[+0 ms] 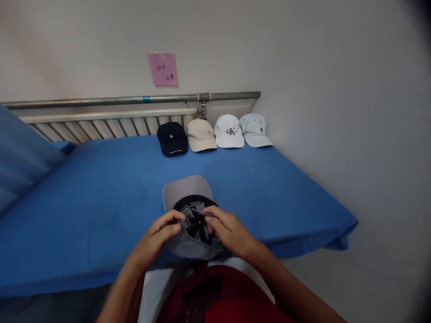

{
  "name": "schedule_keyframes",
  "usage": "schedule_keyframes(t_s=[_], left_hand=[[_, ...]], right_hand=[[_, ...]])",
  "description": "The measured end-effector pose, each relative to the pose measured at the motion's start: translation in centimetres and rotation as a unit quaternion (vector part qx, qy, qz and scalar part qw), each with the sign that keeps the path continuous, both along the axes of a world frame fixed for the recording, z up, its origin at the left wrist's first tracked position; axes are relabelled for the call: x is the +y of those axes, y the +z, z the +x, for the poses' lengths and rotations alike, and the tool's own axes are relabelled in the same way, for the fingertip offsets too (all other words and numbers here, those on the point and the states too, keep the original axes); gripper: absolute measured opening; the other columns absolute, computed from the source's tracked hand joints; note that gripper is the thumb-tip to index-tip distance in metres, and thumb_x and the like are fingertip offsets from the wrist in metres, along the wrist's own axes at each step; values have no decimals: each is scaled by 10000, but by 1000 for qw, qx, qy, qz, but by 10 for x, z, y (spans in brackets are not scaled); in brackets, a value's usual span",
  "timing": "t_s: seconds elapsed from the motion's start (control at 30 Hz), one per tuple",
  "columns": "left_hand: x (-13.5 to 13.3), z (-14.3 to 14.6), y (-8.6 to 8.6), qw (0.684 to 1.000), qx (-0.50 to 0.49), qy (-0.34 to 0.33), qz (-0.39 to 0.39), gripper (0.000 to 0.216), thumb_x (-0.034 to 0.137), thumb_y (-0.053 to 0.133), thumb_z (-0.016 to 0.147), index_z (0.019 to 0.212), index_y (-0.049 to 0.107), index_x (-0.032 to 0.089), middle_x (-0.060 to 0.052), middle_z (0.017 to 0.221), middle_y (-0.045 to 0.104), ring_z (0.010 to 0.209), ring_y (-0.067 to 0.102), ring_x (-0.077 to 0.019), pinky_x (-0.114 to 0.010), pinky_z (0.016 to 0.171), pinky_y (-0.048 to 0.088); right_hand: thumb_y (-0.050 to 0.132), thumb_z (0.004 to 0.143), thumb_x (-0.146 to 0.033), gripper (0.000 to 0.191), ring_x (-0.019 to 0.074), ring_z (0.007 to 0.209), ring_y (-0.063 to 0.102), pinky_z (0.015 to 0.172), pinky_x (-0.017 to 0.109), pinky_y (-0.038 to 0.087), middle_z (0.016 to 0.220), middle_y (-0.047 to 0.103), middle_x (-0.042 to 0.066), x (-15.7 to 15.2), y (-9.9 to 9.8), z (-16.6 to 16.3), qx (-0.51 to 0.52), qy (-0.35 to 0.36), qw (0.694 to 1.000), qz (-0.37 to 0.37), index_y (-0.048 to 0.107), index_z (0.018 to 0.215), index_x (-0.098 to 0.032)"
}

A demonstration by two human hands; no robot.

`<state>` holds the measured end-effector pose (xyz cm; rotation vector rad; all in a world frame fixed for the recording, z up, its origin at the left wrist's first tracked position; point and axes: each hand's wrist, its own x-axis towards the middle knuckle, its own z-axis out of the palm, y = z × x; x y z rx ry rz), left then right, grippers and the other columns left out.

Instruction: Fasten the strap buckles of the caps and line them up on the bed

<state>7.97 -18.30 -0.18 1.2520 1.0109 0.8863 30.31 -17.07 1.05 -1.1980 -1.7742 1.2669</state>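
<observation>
A grey baseball cap [186,186] lies upside down at the front edge of the bed-like surface, its brim pointing away from me and its dark lining facing up. My left hand [160,233] pinches the left side of the cap's opening, thumb and fingers closed on a dark strap piece there. Over the opening, my right hand [229,228] is closed, with a thin strap end between thumb and forefinger. The curled lower fingers of that hand partly cover the cap's inside. Whether the two strap parts are joined, I cannot tell.
Along the back stand a navy cap [172,139], a beige cap [202,134], a white cap [229,130] and a pale cap [255,130] on a blue cloth [101,193]. Behind them are a radiator [114,128], a metal pipe [111,102] and a pink note [163,69].
</observation>
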Motion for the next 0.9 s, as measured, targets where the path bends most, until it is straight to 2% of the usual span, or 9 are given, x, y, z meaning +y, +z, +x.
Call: schedule_keyframes(t_s=[0.1,0.2,0.33,0.43,0.53,0.7,0.83,0.9], left_hand=[[-1,1,0,1000,6,2,10,208,399,614,806,920,625,225,21,814,566,732,484,-129,-222,647,383],[-1,4,0,999,42,23,12,189,373,674,771,820,620,199,24,758,561,696,474,-121,-221,629,379],[-2,8,1,995,76,64,27,210,369,692,761,716,609,181,25,676,539,659,460,-117,-225,612,364],[-3,10,0,993,81,82,28,216,371,698,741,690,611,181,30,634,512,613,436,-112,-226,577,348],[-4,10,-2,992,84,89,19,180,351,714,708,713,644,185,32,634,524,603,445,-113,-225,565,347],[-4,6,-9,994,66,90,18,117,310,712,730,737,676,199,28,701,565,678,489,-121,-226,632,380],[-4,4,-12,996,32,77,37,71,276,695,755,742,682,207,15,788,598,768,516,-134,-235,708,392],[-5,4,-12,996,13,82,34,73,275,696,754,738,681,206,9,809,599,778,515,-138,-239,715,390]], right_hand=[[436,914,-233,243,165,806,616,735,304,446,882,681,45,-1,-7,-6,-58,2,996,66,626,1062,-199],[478,919,-278,240,187,909,628,797,318,447,1002,696,62,-4,-7,-11,-55,28,994,93,627,1095,-213],[466,935,-341,266,191,926,624,817,324,447,1012,696,68,-8,-1,-13,-17,52,994,90,653,1071,-210],[413,947,-324,296,171,835,605,770,310,448,887,682,51,-8,0,-16,21,43,996,78,681,981,-203],[516,874,-269,176,140,726,571,676,276,437,789,643,13,-9,-3,-20,52,16,998,24,681,900,-211],[609,751,-197,10,78,546,519,548,226,400,634,542,-46,-11,-8,-26,136,7,982,-133,605,755,-190],[670,693,-237,148,75,474,529,471,210,407,620,595,-45,-9,-11,-26,213,31,954,-207,580,799,-187],[672,688,-243,162,81,453,543,438,201,398,604,616,-39,-6,-12,-25,259,-6,943,-207,564,796,-186]])
